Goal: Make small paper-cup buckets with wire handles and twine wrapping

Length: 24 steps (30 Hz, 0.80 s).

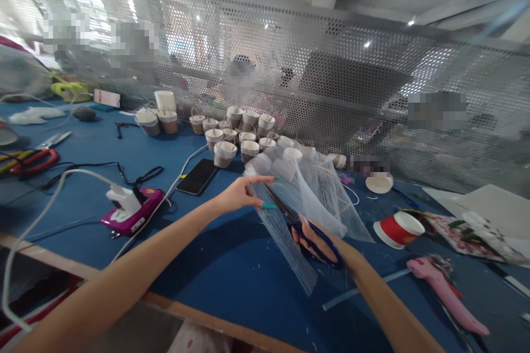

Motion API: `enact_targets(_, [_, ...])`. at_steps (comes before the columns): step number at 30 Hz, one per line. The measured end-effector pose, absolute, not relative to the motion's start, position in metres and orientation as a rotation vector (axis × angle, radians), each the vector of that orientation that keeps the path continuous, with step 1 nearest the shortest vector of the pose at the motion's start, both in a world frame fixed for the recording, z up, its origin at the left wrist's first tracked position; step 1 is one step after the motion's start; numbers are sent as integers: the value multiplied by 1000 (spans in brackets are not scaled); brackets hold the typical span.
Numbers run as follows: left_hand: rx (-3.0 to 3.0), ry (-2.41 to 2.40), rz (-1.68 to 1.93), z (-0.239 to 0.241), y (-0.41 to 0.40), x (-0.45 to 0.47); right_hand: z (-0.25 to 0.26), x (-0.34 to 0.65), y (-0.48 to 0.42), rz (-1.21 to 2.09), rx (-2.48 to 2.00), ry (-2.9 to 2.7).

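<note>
My right hand [315,241] is closed around the blue handles of a pair of scissors [290,220], whose blades point up and left into a sheet of clear plastic film [285,231]. My left hand [242,193] pinches the upper edge of that film, fingers stretched along it, and holds it up above the blue table [215,265]. More clear plastic bags [318,187] lie bunched behind the film.
Several small paper cups [242,132] stand in a cluster at the back. A black phone [197,176], a pink device with a white plug [132,207], a red-and-white cup on its side [398,229] and a pink glue gun [447,292] lie around. A perforated metal screen [331,77] closes the far side.
</note>
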<state>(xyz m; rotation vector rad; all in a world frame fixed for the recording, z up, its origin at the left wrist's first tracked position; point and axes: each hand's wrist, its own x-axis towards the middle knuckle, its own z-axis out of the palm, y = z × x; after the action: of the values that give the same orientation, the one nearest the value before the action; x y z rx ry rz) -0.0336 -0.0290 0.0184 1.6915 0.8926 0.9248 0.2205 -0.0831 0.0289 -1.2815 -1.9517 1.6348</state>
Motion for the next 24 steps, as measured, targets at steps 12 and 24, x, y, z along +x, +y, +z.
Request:
enact_targets(12, [1713, 858, 905, 19, -30, -33, 33, 219, -83, 1544, -1322, -2011])
enact_targets(24, [1683, 839, 892, 23, -32, -33, 47, 210, -90, 1593, -1419, -1892])
